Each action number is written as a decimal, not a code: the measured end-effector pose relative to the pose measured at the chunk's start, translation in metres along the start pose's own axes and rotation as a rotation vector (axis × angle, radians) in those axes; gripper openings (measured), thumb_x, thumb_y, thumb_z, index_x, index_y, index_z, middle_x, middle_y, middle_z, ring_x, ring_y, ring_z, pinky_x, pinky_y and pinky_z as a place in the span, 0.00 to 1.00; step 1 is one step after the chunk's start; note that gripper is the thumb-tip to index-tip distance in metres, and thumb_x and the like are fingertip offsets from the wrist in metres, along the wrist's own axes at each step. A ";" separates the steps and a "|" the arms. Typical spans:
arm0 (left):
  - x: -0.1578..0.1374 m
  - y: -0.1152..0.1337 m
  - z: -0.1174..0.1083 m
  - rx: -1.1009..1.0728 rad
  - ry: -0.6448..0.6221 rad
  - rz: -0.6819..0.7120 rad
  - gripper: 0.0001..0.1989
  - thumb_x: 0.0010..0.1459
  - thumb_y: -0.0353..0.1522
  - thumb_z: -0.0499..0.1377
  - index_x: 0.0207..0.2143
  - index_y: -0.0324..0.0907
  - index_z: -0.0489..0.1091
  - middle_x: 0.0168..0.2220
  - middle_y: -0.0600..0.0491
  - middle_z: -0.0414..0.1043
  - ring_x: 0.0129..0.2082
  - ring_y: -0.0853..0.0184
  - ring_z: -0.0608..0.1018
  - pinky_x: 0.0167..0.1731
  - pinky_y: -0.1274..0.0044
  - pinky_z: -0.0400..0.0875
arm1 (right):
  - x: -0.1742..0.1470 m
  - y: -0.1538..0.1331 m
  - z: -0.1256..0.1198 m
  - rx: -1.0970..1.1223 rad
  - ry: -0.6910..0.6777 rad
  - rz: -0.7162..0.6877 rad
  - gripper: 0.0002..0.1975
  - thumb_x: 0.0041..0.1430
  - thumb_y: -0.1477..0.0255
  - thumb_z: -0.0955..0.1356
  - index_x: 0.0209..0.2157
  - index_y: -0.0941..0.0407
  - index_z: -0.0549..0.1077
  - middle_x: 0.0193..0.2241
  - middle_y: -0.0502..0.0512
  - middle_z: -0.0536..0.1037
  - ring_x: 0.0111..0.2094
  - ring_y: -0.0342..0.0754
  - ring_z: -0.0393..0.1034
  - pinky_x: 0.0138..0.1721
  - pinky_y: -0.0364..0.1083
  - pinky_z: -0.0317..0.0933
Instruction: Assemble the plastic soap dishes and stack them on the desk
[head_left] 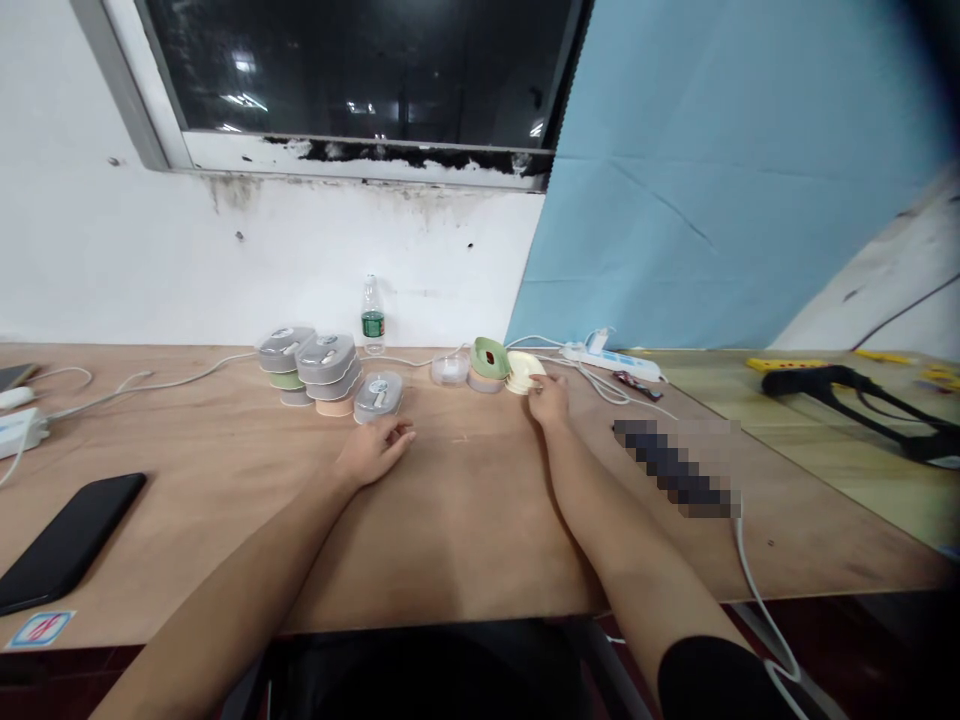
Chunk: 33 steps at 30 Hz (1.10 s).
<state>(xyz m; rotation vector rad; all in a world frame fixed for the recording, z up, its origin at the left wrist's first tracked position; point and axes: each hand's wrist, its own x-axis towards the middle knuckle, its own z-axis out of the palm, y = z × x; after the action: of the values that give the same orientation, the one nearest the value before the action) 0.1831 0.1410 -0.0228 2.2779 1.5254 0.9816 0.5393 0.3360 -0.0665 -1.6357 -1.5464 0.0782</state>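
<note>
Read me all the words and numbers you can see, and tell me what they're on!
No text can be read for sure.
Green bottle label: print too small.
Sticker near the black phone: red marks, too blurred.
Pale round mark on the grey box by the left hand: too small.

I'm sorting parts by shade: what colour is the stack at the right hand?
Pale yellow stack; head view shows it.

A pale yellow stack [520,371] stands on the table [457,520].
</note>
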 end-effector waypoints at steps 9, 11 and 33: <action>-0.001 0.002 -0.001 0.036 0.016 0.009 0.18 0.63 0.44 0.50 0.45 0.43 0.69 0.38 0.50 0.76 0.36 0.64 0.77 0.38 0.71 0.71 | 0.003 -0.001 0.004 0.022 -0.053 0.000 0.27 0.50 0.72 0.66 0.54 0.58 0.68 0.58 0.63 0.59 0.59 0.56 0.55 0.62 0.55 0.49; -0.001 0.002 -0.001 0.042 0.014 0.017 0.17 0.63 0.44 0.50 0.45 0.43 0.69 0.39 0.50 0.76 0.36 0.64 0.77 0.38 0.71 0.71 | 0.004 -0.001 0.005 0.026 -0.031 0.002 0.30 0.50 0.71 0.67 0.56 0.58 0.66 0.59 0.64 0.58 0.60 0.57 0.54 0.61 0.55 0.49; 0.003 -0.007 -0.007 0.273 -0.010 -0.057 0.23 0.60 0.42 0.54 0.57 0.46 0.62 0.60 0.45 0.61 0.51 0.54 0.73 0.49 0.66 0.69 | -0.067 -0.115 -0.005 0.172 0.152 -0.646 0.18 0.57 0.69 0.63 0.49 0.57 0.69 0.51 0.65 0.67 0.55 0.59 0.60 0.57 0.60 0.54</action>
<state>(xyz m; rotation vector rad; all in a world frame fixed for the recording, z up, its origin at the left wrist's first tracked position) 0.1745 0.1455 -0.0197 2.3952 1.8076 0.7868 0.4371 0.2614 -0.0269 -0.9297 -1.8177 -0.2483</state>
